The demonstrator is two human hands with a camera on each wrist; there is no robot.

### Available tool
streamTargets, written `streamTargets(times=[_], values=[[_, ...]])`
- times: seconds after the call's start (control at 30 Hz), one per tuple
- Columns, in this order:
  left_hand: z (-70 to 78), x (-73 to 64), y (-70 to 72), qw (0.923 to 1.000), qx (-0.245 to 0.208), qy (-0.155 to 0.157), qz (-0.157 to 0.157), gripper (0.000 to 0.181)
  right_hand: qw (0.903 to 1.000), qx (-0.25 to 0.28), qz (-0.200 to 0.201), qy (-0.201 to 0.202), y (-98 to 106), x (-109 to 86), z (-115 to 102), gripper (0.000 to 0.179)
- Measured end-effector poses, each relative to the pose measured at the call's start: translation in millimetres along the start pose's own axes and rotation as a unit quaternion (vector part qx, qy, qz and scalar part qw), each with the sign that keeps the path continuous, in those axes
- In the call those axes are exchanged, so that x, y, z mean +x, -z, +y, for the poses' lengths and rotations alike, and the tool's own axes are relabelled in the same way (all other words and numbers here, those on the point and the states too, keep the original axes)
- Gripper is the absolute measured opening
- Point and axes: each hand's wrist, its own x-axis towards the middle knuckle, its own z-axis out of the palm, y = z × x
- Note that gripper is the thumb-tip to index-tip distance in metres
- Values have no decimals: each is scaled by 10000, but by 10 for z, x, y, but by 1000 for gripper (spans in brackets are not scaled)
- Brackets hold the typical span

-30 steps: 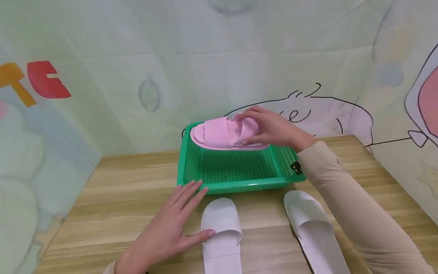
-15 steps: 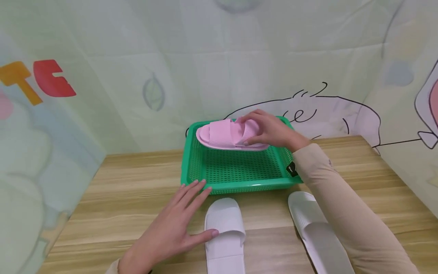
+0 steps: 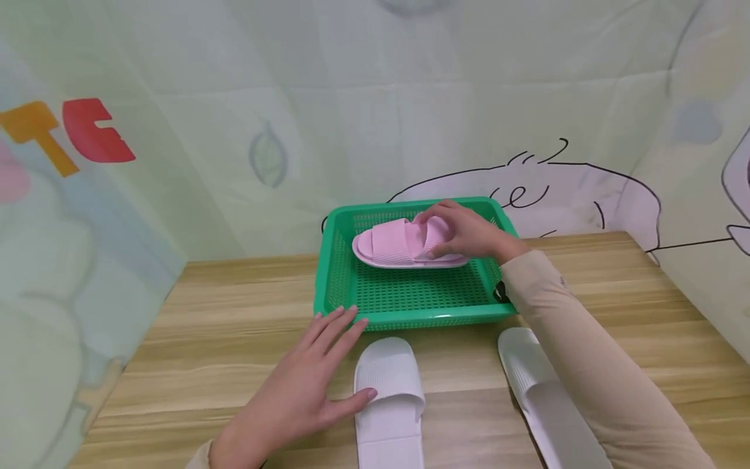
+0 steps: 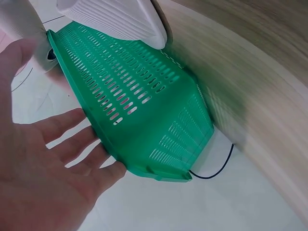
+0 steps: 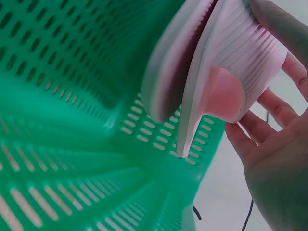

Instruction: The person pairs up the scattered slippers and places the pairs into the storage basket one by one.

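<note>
Head view gives us both hands: the right hand [image 3: 465,231] pinches the pink slippers [image 3: 389,241] within the green basket [image 3: 433,317], while the left hand [image 3: 295,384] lies spread at its near rim. We would judge it best to settle them level before loosening the pinch. We read an orange T [image 3: 35,127] beside a red letter [image 3: 96,130], perhaps C or G; the dark tag [image 3: 500,292] is illegible.
</note>
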Motion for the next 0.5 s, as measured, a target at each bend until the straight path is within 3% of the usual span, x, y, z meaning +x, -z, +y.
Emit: streamTargets(times=[0.5], values=[[-30,10,15,10000,-3,21,-93,88,9941,-609,-651,-625,-92,19,47,59]])
